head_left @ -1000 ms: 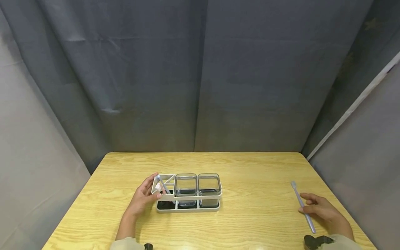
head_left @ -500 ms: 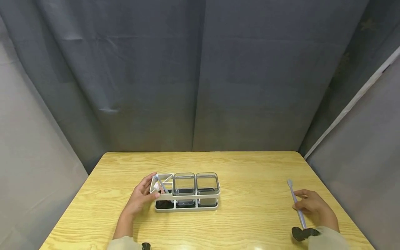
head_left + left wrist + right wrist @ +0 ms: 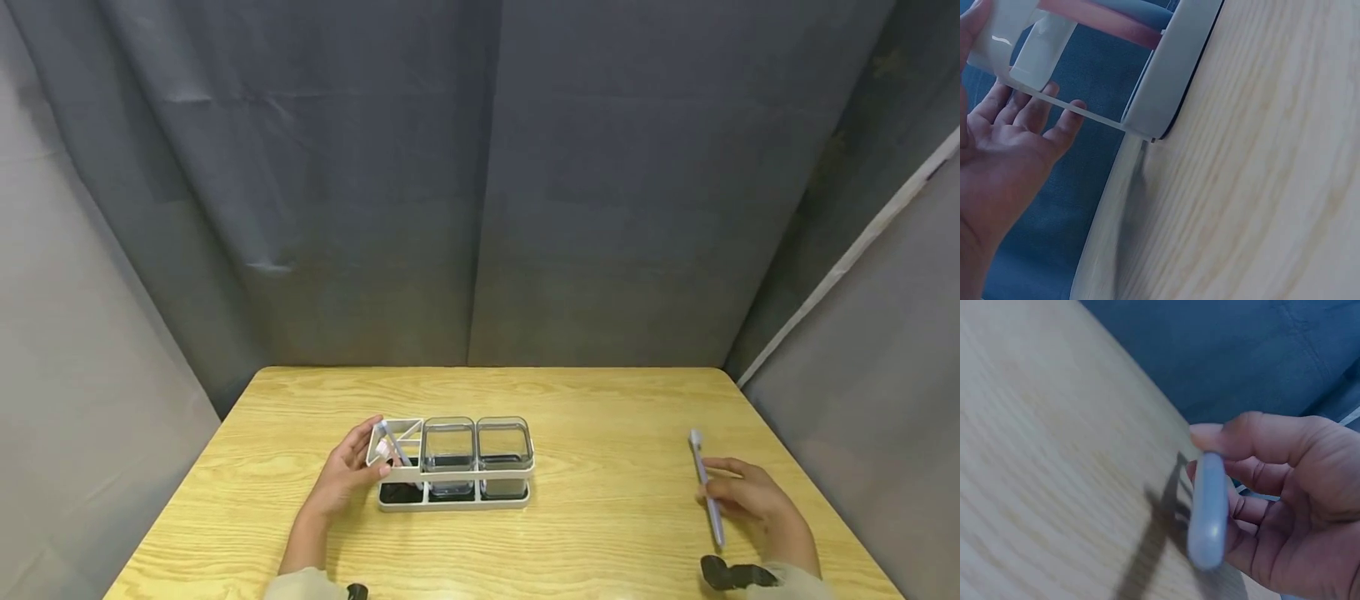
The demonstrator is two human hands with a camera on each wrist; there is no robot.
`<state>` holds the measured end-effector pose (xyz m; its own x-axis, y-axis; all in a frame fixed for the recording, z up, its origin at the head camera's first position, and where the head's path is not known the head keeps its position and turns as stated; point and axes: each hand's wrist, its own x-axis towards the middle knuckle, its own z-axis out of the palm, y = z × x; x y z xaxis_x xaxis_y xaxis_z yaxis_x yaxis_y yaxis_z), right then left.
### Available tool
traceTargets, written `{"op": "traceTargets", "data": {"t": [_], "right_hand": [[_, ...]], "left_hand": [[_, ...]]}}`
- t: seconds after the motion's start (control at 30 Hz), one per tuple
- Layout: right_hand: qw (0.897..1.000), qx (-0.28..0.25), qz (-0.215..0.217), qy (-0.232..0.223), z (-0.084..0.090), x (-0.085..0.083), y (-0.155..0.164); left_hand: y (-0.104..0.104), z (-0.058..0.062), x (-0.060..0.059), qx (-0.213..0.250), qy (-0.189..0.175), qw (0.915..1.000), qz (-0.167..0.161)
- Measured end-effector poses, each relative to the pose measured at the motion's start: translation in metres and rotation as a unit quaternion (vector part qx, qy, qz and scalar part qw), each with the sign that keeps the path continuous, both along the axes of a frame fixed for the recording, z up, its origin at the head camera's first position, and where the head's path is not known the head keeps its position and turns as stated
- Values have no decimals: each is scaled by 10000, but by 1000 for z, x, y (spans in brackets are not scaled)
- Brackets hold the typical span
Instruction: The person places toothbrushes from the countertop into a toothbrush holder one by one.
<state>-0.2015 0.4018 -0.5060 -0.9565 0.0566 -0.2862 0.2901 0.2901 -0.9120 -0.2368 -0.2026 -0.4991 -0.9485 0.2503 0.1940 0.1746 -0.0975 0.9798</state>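
A pale purple toothbrush (image 3: 707, 492) is pinched between the thumb and fingers of my right hand (image 3: 757, 504), off to the right side. Its handle end points toward the camera in the right wrist view, where the toothbrush (image 3: 1209, 512) throws a shadow on the wood. My left hand (image 3: 337, 483) grips the left end of a white toothbrush holder (image 3: 453, 506), thumb at the front and fingers behind. A bluish toothbrush (image 3: 393, 442) and a pink one (image 3: 387, 452) lean in the holder's left section. Two clear square cups (image 3: 448, 446) fill its other sections.
The wooden table (image 3: 600, 450) has rounded back corners. Grey curtains (image 3: 600, 208) hang behind it and on both sides. Black wrist straps show at both sleeves.
The right hand has moved a little to the left with the toothbrush, which stands at a steeper angle. The left hand keeps its grip on the holder, which has barely moved.
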Motion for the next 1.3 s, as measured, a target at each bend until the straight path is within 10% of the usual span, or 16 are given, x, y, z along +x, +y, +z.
{"op": "traceTargets", "data": {"t": [0.27, 0.77, 1.3], "right_hand": [[9965, -816, -186, -27, 1, 9, -6], [9899, -872, 535, 981, 17, -8, -40], [9863, -864, 257, 1380, 40, -18, -90]], "left_hand": [[3, -6, -1, -61, -71, 10000, -30], [3, -1, -4, -44, 113, 9999, 27], [0, -2, -2, 44, -59, 10000, 18]]}}
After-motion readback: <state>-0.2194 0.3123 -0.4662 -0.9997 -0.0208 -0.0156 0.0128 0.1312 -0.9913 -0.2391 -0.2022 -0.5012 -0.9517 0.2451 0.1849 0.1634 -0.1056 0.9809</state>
